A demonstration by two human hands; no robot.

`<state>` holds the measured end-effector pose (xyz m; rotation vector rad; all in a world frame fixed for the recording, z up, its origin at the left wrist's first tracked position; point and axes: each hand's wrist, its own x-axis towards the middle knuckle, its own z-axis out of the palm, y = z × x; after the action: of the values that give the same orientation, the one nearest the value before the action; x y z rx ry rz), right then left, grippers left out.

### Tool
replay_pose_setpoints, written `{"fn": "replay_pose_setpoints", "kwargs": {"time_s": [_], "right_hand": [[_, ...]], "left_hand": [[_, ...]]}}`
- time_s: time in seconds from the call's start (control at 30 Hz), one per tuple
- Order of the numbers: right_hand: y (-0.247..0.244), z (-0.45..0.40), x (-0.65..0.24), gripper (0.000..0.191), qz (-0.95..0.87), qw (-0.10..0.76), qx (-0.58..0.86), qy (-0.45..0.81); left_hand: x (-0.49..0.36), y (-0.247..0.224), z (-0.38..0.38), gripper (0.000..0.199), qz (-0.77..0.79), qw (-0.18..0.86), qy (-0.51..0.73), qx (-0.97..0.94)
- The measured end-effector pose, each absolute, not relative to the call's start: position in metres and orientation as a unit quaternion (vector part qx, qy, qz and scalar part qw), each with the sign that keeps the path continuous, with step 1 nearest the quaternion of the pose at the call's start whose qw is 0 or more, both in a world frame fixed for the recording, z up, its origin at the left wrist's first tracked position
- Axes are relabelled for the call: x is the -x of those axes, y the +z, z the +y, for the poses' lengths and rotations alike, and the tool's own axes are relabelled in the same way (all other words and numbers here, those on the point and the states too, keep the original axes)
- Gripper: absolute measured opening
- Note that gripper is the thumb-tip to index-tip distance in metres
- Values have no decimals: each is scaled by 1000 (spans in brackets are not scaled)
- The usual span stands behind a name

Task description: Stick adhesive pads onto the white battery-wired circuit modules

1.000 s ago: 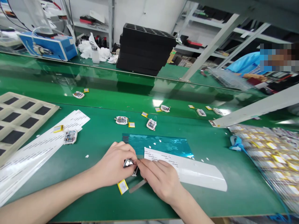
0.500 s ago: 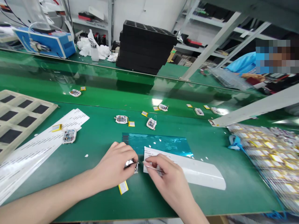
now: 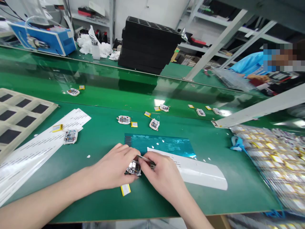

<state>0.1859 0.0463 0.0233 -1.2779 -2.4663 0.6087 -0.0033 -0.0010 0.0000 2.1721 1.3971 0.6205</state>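
My left hand [image 3: 116, 167] grips a small white device casing [image 3: 134, 168] with its circuit board showing, held tilted above the green table. Pinched in my right hand [image 3: 160, 168] is a thin metal tool [image 3: 145, 158], its tip at the upper edge of the casing beside my left fingertips. A yellow-edged battery [image 3: 125, 190] lies just below my left hand. Partly under my right hand is a white label sheet [image 3: 202, 173], overlapping a blue film strip [image 3: 164, 144]. Whether the tool tip touches the board is hidden by my fingers.
Several open casings with batteries lie beyond, such as one casing [image 3: 154, 124]. At left are white strips [image 3: 71, 121] and a tray [image 3: 51, 105]. Wrapped batteries [image 3: 276, 159] fill the right side. A slanted white post [image 3: 257, 106] crosses at right. A person in blue sits beyond.
My right hand has moved left and up, bringing the tool to the casing. The casing has turned so that its board now shows more. The view has shifted slightly.
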Motion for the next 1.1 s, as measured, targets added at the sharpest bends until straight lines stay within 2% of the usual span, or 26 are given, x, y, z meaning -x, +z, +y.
{"fn": "replay_pose_setpoints", "kwargs": {"time_s": [0.1, 0.47, 0.87, 1.1], "right_hand": [[26, 47, -192, 29, -854, 132, 434, 255], [30, 54, -190, 48, -825, 57, 489, 279], [27, 55, -189, 42, -832, 38, 473, 286], [32, 51, -196, 29, -865, 33, 437, 245]], "left_hand": [[3, -2, 1, 39, 517, 249, 228, -787], [2, -2, 2, 41, 517, 252, 225, -787], [1, -2, 3, 44, 518, 265, 232, -780], [1, -1, 4, 41, 517, 273, 231, -778]]}}
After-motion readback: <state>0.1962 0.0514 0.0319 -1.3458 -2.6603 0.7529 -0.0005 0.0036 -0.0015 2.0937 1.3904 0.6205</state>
